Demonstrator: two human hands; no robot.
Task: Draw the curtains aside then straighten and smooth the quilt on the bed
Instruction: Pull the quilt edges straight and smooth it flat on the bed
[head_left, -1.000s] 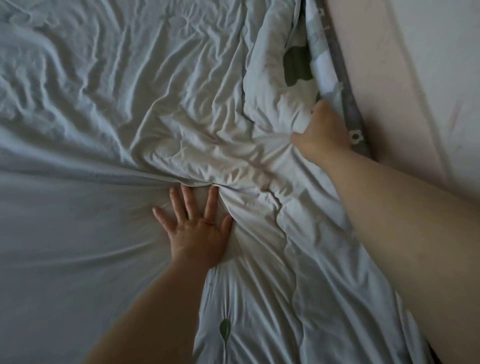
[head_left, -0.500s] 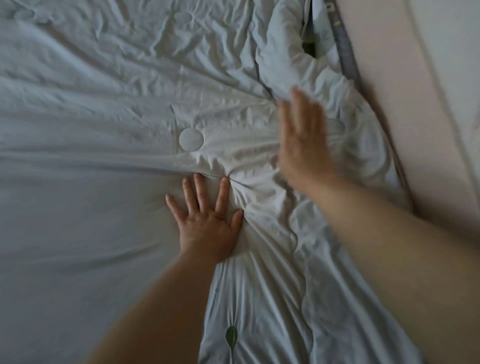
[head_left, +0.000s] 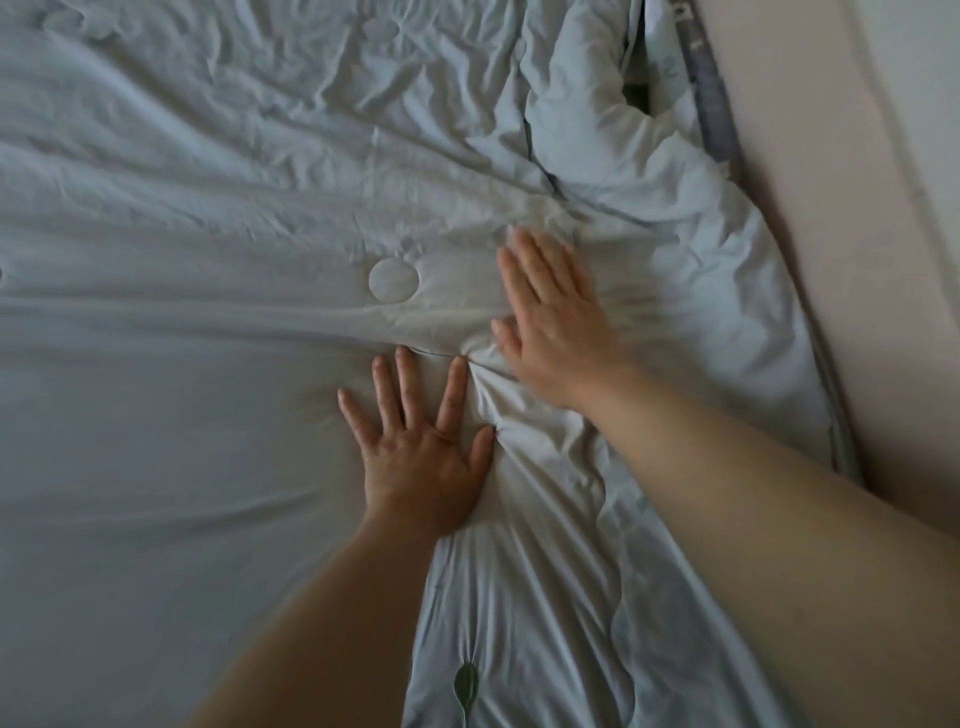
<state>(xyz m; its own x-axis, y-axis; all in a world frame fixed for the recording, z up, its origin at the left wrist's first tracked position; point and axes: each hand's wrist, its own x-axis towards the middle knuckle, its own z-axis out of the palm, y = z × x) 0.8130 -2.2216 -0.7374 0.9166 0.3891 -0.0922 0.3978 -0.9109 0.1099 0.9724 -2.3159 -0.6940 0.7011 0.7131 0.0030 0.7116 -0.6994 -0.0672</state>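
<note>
Fingers (head_left: 404, 382) apparently flat on quilt (head_left: 208, 234)

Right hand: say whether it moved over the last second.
Yes. The right hand moved left, away from the pale pinkish panel, toward the round stitched patch.

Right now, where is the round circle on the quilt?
In the head view, the round circle sits mid-frame on the quilt, just beyond the fingertips of the left hand and left of the right hand.

The pale blue quilt (head_left: 260, 218) lies spread over the bed, creased, bunched along its right edge.
</note>
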